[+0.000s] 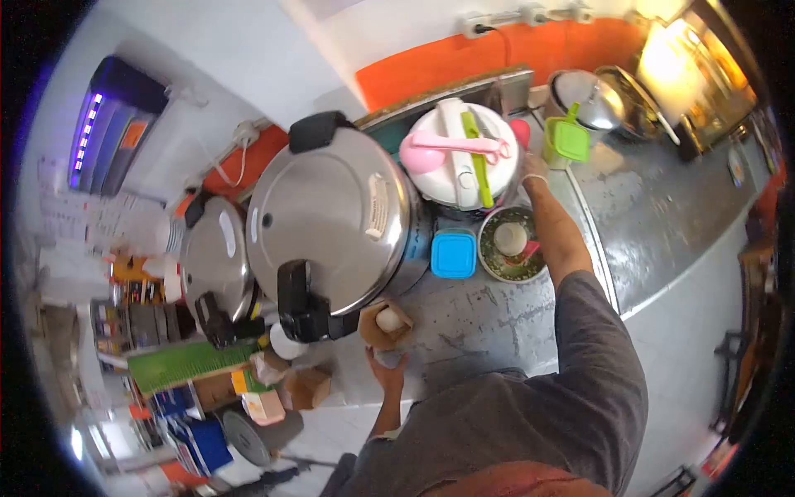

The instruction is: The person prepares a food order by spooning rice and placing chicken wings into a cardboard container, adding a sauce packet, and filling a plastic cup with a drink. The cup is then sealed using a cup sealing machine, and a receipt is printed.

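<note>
My left hand (387,370) is at the counter's near edge, its fingers around the near side of an open brown paper box (374,335). A pale round lump (387,320) lies inside that box. My right hand (532,170) reaches to the far side, beside a white-lidded pot (431,184); its fingers are small and partly hidden, close to a red object (520,131). A pink ladle (426,157) and a green utensil (484,180) lie across the white lid. Below my right forearm stands a steel pot (487,258) of green-flecked food, holding a pale cup (509,239) and a red-handled utensil (530,251).
Two large steel pressure cookers (323,215) (217,257) fill the left side. A blue-lidded container (453,253) sits by the food pot. At the back right are a green container (566,142), metal pans (609,108) and a lit glass cabinet (687,74). Another brown paper box (308,388) stands lower left.
</note>
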